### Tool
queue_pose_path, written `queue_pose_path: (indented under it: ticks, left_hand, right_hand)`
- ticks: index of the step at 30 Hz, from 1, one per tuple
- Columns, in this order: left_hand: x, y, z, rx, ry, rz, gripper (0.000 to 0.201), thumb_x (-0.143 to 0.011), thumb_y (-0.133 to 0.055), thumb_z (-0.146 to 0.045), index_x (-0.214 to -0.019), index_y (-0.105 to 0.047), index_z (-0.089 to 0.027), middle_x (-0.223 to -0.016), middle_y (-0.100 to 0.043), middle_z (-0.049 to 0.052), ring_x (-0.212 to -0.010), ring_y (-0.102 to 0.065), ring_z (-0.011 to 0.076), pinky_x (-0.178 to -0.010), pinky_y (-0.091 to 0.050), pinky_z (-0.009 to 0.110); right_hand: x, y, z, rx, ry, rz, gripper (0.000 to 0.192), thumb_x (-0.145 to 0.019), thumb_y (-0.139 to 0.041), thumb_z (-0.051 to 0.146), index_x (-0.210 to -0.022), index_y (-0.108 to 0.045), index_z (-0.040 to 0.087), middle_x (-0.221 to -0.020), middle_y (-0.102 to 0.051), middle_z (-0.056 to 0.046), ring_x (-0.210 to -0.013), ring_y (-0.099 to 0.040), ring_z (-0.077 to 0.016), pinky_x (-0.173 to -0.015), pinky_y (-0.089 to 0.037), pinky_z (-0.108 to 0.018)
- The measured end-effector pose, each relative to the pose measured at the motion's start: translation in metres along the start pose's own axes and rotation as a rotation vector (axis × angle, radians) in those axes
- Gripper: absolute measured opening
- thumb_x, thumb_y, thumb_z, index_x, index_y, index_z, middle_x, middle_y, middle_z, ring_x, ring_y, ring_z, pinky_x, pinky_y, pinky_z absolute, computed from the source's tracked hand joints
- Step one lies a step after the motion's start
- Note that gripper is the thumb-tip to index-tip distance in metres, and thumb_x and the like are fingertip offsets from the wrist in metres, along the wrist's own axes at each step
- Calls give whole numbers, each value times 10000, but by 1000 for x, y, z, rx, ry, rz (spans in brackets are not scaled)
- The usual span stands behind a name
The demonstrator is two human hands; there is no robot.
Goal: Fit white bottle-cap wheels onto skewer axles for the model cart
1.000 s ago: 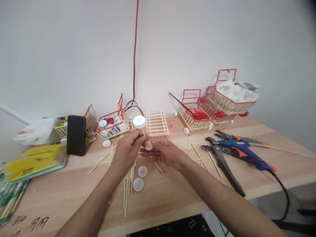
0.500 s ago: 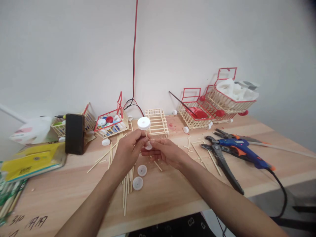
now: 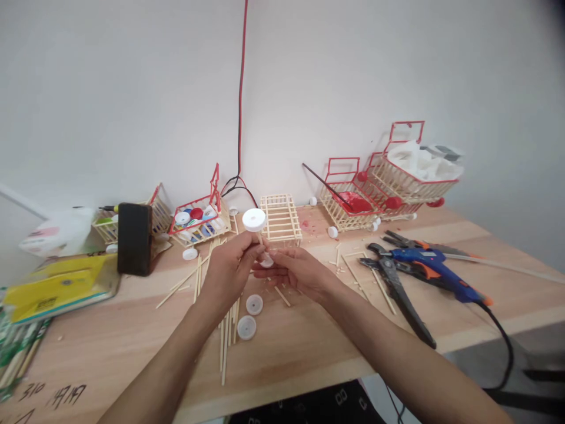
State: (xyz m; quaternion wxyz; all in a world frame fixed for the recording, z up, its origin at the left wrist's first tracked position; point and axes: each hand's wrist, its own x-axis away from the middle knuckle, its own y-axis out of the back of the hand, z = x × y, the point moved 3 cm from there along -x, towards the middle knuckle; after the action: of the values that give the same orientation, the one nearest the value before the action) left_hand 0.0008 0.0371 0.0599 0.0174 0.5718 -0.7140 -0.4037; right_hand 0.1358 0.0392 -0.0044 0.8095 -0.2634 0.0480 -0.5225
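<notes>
My left hand (image 3: 232, 262) is closed, pinching a thin wooden stick (image 3: 261, 239) just under the white bottle cap (image 3: 254, 219) fixed on its top end. A second bottle cap (image 3: 266, 260) sits at the stick's lower end, between my two hands. My right hand (image 3: 296, 272) grips this lower cap from the right, thumb above and fingers beneath. The fingers partly hide where stick and lower cap meet. Below the hands, two translucent bottle caps (image 3: 246, 327) lie on the wooden table (image 3: 318, 359), beside several loose sticks (image 3: 225, 353).
Behind the hands stands a stick-built basket frame (image 3: 281, 219). Small red-trimmed carts (image 3: 200, 225) line the wall, one holding coloured caps. Cutting pliers (image 3: 399, 300) and a blue glue gun (image 3: 435, 271) lie right. A phone (image 3: 135, 238) and yellow packet (image 3: 66, 288) are left.
The upper cap has tipped slightly to the left as the stick tilts between my fingers. Both hands stay almost where they were, with the same hold.
</notes>
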Motion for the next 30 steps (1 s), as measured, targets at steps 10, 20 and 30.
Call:
queue_pose_path:
  ticks: [10,20,30]
  left_hand:
    - [0,6,3,57,5,-32,141,-899,-449,-189,-822,-566,-173,-734,-601,-25,-722,-571,112,-706,-404,227]
    - [0,1,1,-16,-27,13,156,-888,-449,-185,-784,-564,-171,-733,-596,-14,-709,-557,123,-682,-397,235]
    - [1,-1,4,24,20,-11,168,-872,-448,-176,-731,-538,-172,-726,-590,-6,-682,-548,124,-654,-395,229]
  right_hand:
    - [2,2,1,57,-38,-5,289,-844,-574,408,-857,-661,133,-919,-727,-126,-767,-698,-169,-581,-477,-222]
    - [-1,3,-2,75,-21,3,350,-790,-624,464,-846,-676,122,-862,-731,-118,-754,-699,-168,-562,-480,-206]
    - [0,1,-4,37,-21,-27,332,-759,-673,436,-866,-666,122,-843,-733,-112,-758,-702,-173,-524,-477,-191]
